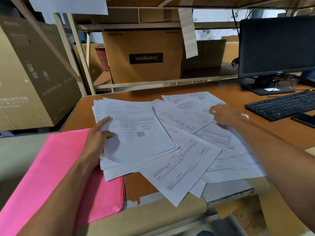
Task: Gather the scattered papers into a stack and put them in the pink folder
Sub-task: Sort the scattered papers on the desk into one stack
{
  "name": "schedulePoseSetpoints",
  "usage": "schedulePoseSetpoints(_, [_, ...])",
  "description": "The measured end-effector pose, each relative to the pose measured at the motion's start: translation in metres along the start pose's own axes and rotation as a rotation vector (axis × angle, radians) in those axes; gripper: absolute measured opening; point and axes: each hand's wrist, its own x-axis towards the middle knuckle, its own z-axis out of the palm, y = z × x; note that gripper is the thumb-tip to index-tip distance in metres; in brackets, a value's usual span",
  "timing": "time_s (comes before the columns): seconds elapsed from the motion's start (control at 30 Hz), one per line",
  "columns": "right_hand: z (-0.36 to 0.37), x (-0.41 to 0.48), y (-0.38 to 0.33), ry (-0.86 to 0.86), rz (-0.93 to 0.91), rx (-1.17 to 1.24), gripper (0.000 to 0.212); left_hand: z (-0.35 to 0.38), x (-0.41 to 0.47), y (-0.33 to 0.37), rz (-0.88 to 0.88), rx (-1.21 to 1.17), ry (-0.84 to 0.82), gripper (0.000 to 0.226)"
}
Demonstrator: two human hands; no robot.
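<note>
Your left hand (98, 140) gripped the gathered stack (136, 130) by its left edge, thumb on top. The stack's near corner overlapped the pink folder (51, 167), which hung over the desk's (138, 184) near left corner. Your right hand (225, 114) rested on the loose papers (184, 164); whether it pinched one, I couldn't tell. Those sheets reached the near edge. Bare desk lay behind them, and the keyboard (281, 104) sat to the right.
</note>
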Motion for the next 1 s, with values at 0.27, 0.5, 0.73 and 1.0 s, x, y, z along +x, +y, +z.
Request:
schedulePoseSetpoints(0.27, [0.021,-0.035,-0.090,-0.128,0.375,0.142,0.109,0.001,-0.001,-0.001,-0.004,0.013,0.000,0.058])
schedulePoseSetpoints(0.5, [0.032,-0.030,-0.087,-0.154,0.237,0.163,0.102,0.003,-0.002,0.000,-0.003,0.006,-0.004,0.058])
schedulePoseSetpoints(0.73, [0.021,-0.025,-0.063,-0.127,-0.020,0.333,0.083,0.001,-0.002,-0.001,0.005,0.016,-0.018,0.058])
schedulePoseSetpoints(1.0, [0.028,-0.049,-0.098,-0.067,0.166,0.092,0.108,0.003,0.000,-0.002,0.016,0.027,-0.018,0.058])
